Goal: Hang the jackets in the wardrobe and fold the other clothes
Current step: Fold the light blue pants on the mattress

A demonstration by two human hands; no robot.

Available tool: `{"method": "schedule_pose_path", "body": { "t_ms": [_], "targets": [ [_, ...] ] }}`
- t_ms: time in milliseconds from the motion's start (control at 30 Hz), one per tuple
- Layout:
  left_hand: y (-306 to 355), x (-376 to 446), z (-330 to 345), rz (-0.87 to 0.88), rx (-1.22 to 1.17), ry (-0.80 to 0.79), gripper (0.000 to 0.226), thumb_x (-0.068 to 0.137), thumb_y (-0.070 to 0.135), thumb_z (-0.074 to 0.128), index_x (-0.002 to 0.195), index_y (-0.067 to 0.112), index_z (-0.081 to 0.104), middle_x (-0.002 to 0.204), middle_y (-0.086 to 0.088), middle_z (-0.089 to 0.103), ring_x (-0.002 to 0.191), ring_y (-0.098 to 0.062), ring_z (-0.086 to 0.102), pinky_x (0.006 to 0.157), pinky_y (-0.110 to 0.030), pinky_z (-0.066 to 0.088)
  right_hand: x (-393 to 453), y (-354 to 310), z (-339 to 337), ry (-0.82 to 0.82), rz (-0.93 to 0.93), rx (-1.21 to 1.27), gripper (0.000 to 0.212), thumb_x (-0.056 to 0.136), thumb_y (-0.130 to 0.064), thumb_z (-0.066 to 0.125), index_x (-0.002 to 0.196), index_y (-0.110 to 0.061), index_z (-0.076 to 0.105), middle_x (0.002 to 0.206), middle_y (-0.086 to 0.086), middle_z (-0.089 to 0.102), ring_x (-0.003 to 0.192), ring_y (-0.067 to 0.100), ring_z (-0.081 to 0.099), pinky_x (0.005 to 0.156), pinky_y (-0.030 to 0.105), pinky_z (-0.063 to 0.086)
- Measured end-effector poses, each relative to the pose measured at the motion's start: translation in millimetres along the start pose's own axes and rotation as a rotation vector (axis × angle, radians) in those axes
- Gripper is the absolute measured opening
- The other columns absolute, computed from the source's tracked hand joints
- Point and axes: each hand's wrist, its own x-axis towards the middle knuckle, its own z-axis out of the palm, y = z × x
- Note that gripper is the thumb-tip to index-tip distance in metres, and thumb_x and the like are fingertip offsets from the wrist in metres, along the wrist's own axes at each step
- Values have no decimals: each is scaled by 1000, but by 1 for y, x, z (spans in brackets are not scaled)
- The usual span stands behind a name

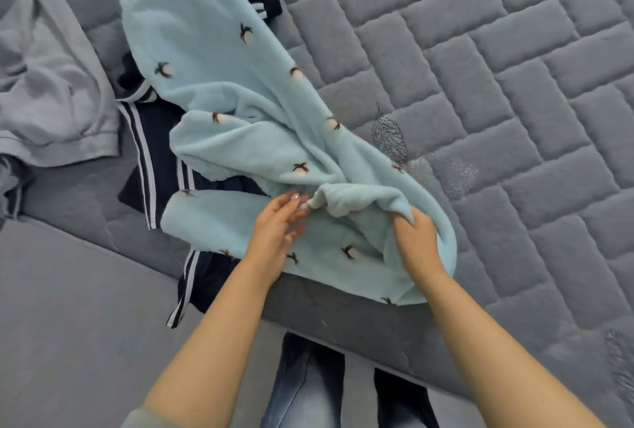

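So the light blue fleece garment (233,84) with the little brown-and-white motifs is sprawled diagonally across the grey quilted mattress (480,91), lying partly over a navy piece with white stripes (151,153). The left hand (274,225) pinches a small bunched tip of the fleece between thumb and fingertips, other fingers loosely spread. The right hand (417,239) has its fingers curled into a fold of the same fleece near the mattress edge. A grey sweatshirt (48,84) sits crumpled off to the left.
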Motion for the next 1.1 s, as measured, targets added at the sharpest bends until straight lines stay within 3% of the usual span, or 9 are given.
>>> {"method": "schedule_pose_path", "body": {
  "t_ms": [100, 167, 300, 467, 667, 767, 867, 967, 1100],
  "targets": [
    [-8, -16, 8, 32, -216, 113, 52, 93, 22, 65, 140, 25, 43, 132, 0, 61, 117, -17, 61, 99, -45, 50, -29, 7, -32, -85, 139, 330, 25, 99, -34, 51, 89, -26, 73, 87, -2, 75, 80, 5, 69, 63, 25, 51],
    [-8, -23, 23, 30, -359, 219, 69, 89, 22, 71, 144, 30, 30, 135, -3, 58, 118, -24, 61, 98, -54, 50, -43, 16, -51, -138, 227, 487, 20, 96, -44, 54, 92, -37, 72, 92, -17, 75, 85, 0, 70, 72, 24, 52],
    [-4, -35, 69, 25, -473, 314, 73, 84, 17, 76, 144, 25, 35, 127, -10, 64, 107, -28, 67, 87, -54, 56, -62, 47, -92, -154, 355, 624, 49, 84, -62, 58, 95, -17, 77, 95, 8, 77, 90, 21, 73, 68, 34, 61],
    [-30, -78, 160, 314, -264, 204, 55, 85, 2, 71, 132, 24, 52, 123, -1, 68, 104, -19, 70, 78, -34, 59, -78, 103, -167, -126, 435, 766, 74, 73, -78, 56, 101, -13, 76, 100, 19, 74, 97, 35, 71, 85, 53, 58],
    [-77, -139, 343, 721, 104, 110, 57, 81, 9, 77, 130, 21, 52, 127, 3, 63, 111, -8, 64, 94, -27, 54, -92, 176, -281, -46, 420, 1118, 60, 87, -59, 55, 129, -18, 64, 126, 13, 66, 119, 32, 61, 107, 54, 43],
    [-108, -145, 434, 699, 280, -155, 59, 84, 16, 76, 133, 31, 48, 135, 6, 57, 116, -5, 60, 97, -27, 52, -99, 221, -324, 101, 449, 1039, 53, 81, -46, 66, 127, -19, 63, 118, 7, 71, 109, 24, 67, 94, 43, 53],
    [-156, -131, 488, 487, 750, -420, 64, 93, 28, 67, 149, 29, 34, 152, 5, 38, 128, -10, 48, 100, -26, 44, -100, 266, -354, 149, 443, 905, 30, 91, -31, 65, 120, -23, 63, 105, -7, 75, 93, 7, 70, 74, 20, 55],
    [-202, -113, 499, 259, 943, -387, 55, 98, 30, 59, 148, 20, 39, 150, -4, 42, 130, -17, 47, 100, -28, 41, -87, 310, -379, 191, 480, 914, 35, 94, -30, 63, 128, -27, 53, 124, -5, 63, 107, 7, 62, 94, 29, 48],
    [-226, -87, 500, 279, 1056, -295, 48, 96, 25, 61, 141, 14, 47, 142, -7, 51, 126, -21, 51, 95, -30, 43, -54, 342, -398, 237, 533, 983, 43, 93, -33, 65, 130, -31, 44, 125, -8, 57, 107, 0, 55, 99, 33, 44]
  ]
}}
